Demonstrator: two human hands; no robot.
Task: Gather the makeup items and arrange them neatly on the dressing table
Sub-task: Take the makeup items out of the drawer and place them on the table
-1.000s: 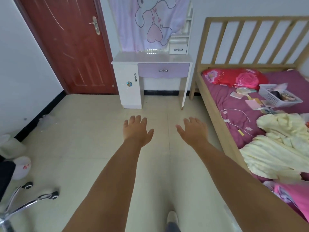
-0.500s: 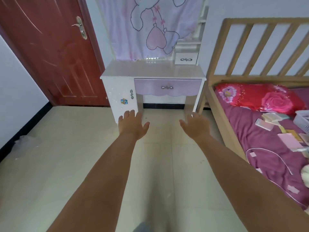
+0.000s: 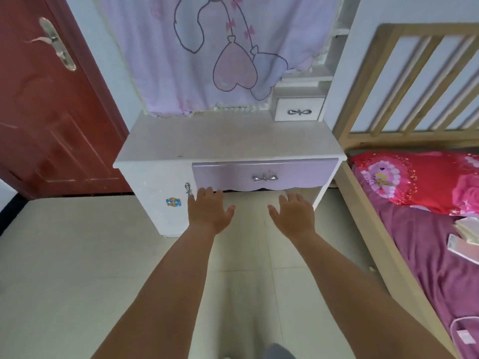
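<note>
Fingers on both hands are straight and loosely spread, palms down, holding nothing: the left hand [image 3: 208, 212] hangs in front of the lower edge of the lilac drawer [image 3: 264, 174], the right hand [image 3: 294, 216] beside it over the tiled floor [image 3: 64, 268], both arms stretched forward. Neither touches the furniture as far as the view shows. The white dressing table [image 3: 228, 141] stands just ahead against the wall, its top bare of any makeup, with a small drawer unit [image 3: 299, 111] at its back right corner and a cartoon-print cloth [image 3: 220, 53] hanging over where a mirror would be. The makeup items themselves lie apart from it, on the purple-sheeted bed [image 3: 425, 255] to the right: a few flat pale palettes or boxes [image 3: 466, 239] show at the frame's edge, too cut off to identify. By this reading the task has barely begun; nothing is gathered, nothing is placed, and all the collecting and arranging remains.
</note>
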